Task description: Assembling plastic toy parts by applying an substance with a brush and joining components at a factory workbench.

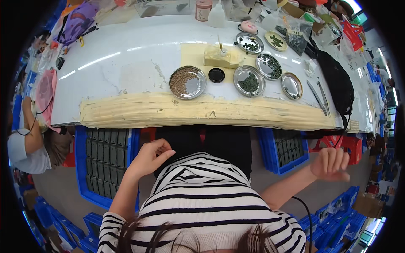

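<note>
My left hand point(152, 156) is in front of the table edge, above my lap. Its fingers bend loosely and the thumb stands apart, with nothing seen in it. Out to the right, my right hand point(331, 164) is raised away from the table, its fingers curled in and nothing visible between them. On the table lie a round metal dish of small brown pieces point(180, 80), a dish of small dark green pieces point(249, 82), and a second green-filled dish point(270, 66). Beside them are a shallow metal dish point(291, 85), a black round lid point(216, 75) and tweezers point(317, 97).
Yellow tape point(202, 110) covers the table's front edge. A tape-wrapped block point(221, 57) stands behind the dishes, and a white squeeze bottle point(217, 17) is at the back. Blue crates point(80, 168) flank my legs. A black bag point(337, 82) lies at right; another person point(31, 145) sits at left.
</note>
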Available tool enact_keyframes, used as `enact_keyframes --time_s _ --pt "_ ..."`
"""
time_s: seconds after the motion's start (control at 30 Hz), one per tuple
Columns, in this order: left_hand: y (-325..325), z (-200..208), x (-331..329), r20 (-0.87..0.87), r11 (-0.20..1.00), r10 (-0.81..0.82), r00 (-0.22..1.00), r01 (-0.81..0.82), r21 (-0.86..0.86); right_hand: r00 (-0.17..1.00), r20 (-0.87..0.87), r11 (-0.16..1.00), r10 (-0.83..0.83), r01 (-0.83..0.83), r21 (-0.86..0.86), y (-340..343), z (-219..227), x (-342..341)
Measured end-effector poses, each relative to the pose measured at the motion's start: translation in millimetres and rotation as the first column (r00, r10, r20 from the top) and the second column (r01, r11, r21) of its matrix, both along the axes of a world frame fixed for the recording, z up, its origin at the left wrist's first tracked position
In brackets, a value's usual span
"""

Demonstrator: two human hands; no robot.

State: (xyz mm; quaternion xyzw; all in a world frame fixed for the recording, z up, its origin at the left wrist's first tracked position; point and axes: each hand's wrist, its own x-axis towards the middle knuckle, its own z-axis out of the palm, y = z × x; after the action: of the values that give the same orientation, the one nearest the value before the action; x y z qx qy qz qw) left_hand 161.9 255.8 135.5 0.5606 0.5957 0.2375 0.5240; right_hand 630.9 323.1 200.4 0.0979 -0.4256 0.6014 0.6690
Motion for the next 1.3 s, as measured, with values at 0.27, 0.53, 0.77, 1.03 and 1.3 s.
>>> enact_keyframes --time_s 0.27,0.53,0.77,1.03,1.3 --pt "-8 -1 12 0.093 0.995 0.091 0.991 -0.095 0.041 0.705 0.649 -0.119 -0.287 -0.698 0.706 11 181 -90" --pt "-117 -139 -6 0.107 0.53 0.841 0.53 -0.847 0.035 0.538 0.78 0.057 0.319 -0.833 0.551 56 139 -140" --pt "-340 -358 -39 0.085 -0.288 0.807 -0.584 -0.516 -0.807 -0.101 0.786 0.635 0.609 -0.532 -0.56 30 -45 -254" --pt "-321 -378 -123 0.332 -0.521 0.561 -0.759 -0.634 -0.572 -0.201 0.673 0.666 0.712 -0.113 -0.737 -8 -150 -443" --pt "-249 -392 -157 0.387 -0.495 0.474 -0.791 -0.602 -0.626 -0.398 0.769 0.805 0.501 -0.111 -0.582 4 -183 -497"
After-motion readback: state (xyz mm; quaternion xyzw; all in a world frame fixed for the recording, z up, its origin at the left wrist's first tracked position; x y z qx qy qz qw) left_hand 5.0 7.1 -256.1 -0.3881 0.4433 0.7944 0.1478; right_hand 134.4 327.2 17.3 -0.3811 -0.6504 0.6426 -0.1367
